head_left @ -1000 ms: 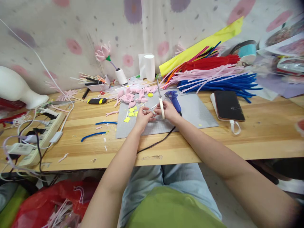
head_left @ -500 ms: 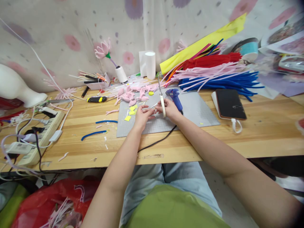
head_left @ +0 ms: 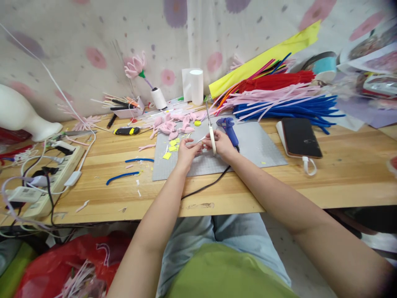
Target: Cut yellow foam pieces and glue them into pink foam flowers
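Over the grey cutting mat point(head_left: 257, 149), my two hands meet at the fingertips. My left hand point(head_left: 188, 153) pinches a thin white strip point(head_left: 201, 140), whose lower end is hidden by the fingers. My right hand point(head_left: 223, 145) holds scissors with cream handles point(head_left: 212, 140), their blades pointing away from me, while its fingertips touch the strip too. Just right of the scissors lies a blue glue gun point(head_left: 228, 129) on the mat. Small yellow paper pieces point(head_left: 173, 148) are left of my left hand, and pink fuzzy petal shapes point(head_left: 169, 125) lie behind it.
Bundles of blue pipe cleaners point(head_left: 285, 108) and red ones point(head_left: 279, 80) lie at the back right. A black phone point(head_left: 300, 137) is on the right, a power strip point(head_left: 56, 180) on the left. A yellow-black cutter point(head_left: 126, 131) and blue stem pieces point(head_left: 122, 177) lie left of the mat.
My fingertips have drawn slightly closer together around the white strip. The scissors stay in my right hand, and the view has shifted a little.
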`<state>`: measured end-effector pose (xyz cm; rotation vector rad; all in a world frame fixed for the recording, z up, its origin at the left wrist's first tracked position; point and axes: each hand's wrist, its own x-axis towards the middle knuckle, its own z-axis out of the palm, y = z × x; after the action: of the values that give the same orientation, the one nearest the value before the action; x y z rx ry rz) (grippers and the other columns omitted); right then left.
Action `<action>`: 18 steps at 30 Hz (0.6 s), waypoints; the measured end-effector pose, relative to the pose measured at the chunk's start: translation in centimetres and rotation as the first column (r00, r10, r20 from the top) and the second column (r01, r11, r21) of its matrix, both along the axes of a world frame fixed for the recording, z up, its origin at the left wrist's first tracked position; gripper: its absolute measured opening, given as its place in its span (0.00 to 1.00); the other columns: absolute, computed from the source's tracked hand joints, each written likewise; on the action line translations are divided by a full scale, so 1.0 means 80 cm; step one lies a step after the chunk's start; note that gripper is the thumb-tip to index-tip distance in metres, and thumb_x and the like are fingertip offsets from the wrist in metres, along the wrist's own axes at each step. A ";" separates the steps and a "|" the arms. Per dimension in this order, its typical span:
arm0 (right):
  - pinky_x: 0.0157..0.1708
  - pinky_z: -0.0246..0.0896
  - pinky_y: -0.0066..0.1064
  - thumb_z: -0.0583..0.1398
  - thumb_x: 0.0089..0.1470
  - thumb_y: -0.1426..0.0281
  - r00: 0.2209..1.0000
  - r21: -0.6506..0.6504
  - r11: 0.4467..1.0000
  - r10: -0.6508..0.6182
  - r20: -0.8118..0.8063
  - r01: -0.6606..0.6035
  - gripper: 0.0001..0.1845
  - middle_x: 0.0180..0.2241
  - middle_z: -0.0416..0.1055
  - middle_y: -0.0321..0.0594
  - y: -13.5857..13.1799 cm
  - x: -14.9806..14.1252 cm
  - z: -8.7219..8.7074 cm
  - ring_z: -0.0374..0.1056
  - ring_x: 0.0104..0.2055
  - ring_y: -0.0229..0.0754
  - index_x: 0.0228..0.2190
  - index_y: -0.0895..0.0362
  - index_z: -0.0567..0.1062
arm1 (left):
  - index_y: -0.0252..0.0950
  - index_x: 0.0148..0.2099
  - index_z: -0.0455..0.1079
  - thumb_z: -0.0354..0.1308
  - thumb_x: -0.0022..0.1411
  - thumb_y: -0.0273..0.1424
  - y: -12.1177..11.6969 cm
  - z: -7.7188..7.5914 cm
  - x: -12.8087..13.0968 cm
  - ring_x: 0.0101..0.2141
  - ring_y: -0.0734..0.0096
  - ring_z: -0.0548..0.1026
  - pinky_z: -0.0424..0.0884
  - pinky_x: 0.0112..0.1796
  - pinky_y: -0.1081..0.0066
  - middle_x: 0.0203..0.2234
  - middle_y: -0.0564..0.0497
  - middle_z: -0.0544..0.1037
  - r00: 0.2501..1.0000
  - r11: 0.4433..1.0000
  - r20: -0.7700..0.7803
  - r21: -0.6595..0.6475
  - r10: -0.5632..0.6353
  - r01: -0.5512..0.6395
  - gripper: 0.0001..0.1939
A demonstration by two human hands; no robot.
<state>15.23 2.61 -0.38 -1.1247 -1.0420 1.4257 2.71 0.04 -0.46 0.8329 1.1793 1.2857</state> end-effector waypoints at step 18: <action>0.18 0.58 0.23 0.72 0.25 0.68 0.999 -0.010 1.000 0.016 -0.051 -0.017 0.26 0.19 0.65 0.26 0.003 -0.001 -0.004 0.60 0.17 0.29 0.25 0.56 0.63 | 0.37 0.39 0.54 0.68 0.42 0.29 0.008 -0.007 -0.004 0.25 0.71 0.77 0.73 0.36 0.65 0.22 0.54 0.76 0.999 0.999 0.029 0.024 -0.046 0.046 0.27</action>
<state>15.17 2.83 -0.71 -1.0840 -1.0116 1.4670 2.40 0.69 -1.03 0.8505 1.1179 1.2720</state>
